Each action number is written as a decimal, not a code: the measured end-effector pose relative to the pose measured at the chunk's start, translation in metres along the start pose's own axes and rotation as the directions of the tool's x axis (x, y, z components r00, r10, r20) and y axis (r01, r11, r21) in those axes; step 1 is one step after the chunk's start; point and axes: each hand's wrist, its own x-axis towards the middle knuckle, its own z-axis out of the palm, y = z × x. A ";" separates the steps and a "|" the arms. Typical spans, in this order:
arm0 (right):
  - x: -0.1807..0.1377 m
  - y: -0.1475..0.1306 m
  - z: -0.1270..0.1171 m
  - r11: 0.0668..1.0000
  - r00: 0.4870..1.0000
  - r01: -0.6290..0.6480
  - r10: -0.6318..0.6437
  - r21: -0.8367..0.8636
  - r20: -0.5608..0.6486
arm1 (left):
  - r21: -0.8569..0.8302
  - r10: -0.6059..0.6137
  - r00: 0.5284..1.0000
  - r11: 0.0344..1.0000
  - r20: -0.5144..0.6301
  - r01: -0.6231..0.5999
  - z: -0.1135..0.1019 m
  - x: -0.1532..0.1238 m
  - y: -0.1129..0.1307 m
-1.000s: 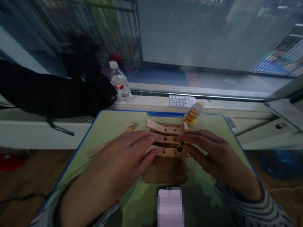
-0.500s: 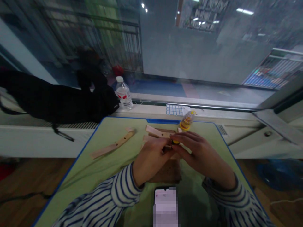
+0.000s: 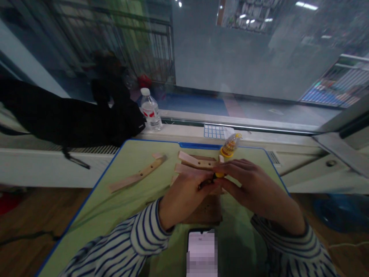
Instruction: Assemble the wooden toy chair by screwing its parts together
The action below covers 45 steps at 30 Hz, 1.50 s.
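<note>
Between my fingertips is a small yellow-and-black object (image 3: pixel 220 175), mostly covered, so its exact kind is unclear. My right hand (image 3: pixel 253 188) pinches its yellow end between thumb and fingers. My left hand (image 3: pixel 184 198) is closed at the dark end; what exactly its fingers grip is hidden. Beneath both hands lie pale wooden strips, one with drilled holes (image 3: pixel 192 159) and another (image 3: pixel 184 168) partly behind my left hand. They rest over a brown wooden board (image 3: pixel 201 211). A separate angled strip with two holes (image 3: pixel 135 178) lies to the left.
The green table (image 3: pixel 248 246) has a blue edge. A phone (image 3: pixel 201 242) lies near me. At the back edge stands a small bottle with yellow ends (image 3: pixel 230 146). A water bottle (image 3: pixel 151 113) and black bag (image 3: pixel 72 121) occupy the sill by the window.
My right hand has shifted slightly right, and more of the yellow end shows. My left hand stays close by, still closed. The view has shifted a little.
</note>
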 end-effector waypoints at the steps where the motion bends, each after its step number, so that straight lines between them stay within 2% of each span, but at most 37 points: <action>1: 0.000 0.000 0.000 1.000 1.000 -0.007 0.007 -0.009 0.002 | -0.028 0.014 1.000 1.000 0.009 -0.013 0.000 0.000 0.000; 6: 0.000 -0.001 0.001 0.998 1.000 -0.011 0.011 -0.055 0.002 | -0.063 0.040 0.999 0.997 0.015 -0.039 0.000 0.001 -0.002; 14: 0.001 -0.002 0.002 0.998 1.000 0.003 -0.004 -0.065 -0.006 | 0.067 -0.002 1.000 0.998 -0.008 0.002 0.002 -0.001 -0.007; 19: -0.003 -0.004 0.001 0.998 1.000 0.018 -0.019 -0.065 -0.024 | 0.030 0.062 0.997 0.998 -0.046 -0.061 0.004 0.000 -0.009; 26: -0.007 -0.009 0.000 0.996 0.998 0.069 -0.070 -0.057 -0.009 | 0.033 0.052 0.998 0.998 -0.045 -0.051 0.006 -0.001 -0.013; 35: -0.008 -0.007 0.004 0.995 0.999 0.041 -0.040 -0.096 0.004 | -0.071 0.100 0.995 0.992 -0.011 -0.100 0.001 0.000 -0.012; 42: -0.006 -0.008 0.003 0.996 1.000 0.020 -0.020 -0.084 -0.003 | -0.082 0.129 0.991 0.989 0.021 -0.127 0.000 0.001 -0.012; 45: -0.006 -0.009 0.002 0.995 1.000 0.019 -0.018 -0.101 0.012 | -0.027 0.115 0.993 0.993 0.013 -0.115 0.000 0.000 -0.013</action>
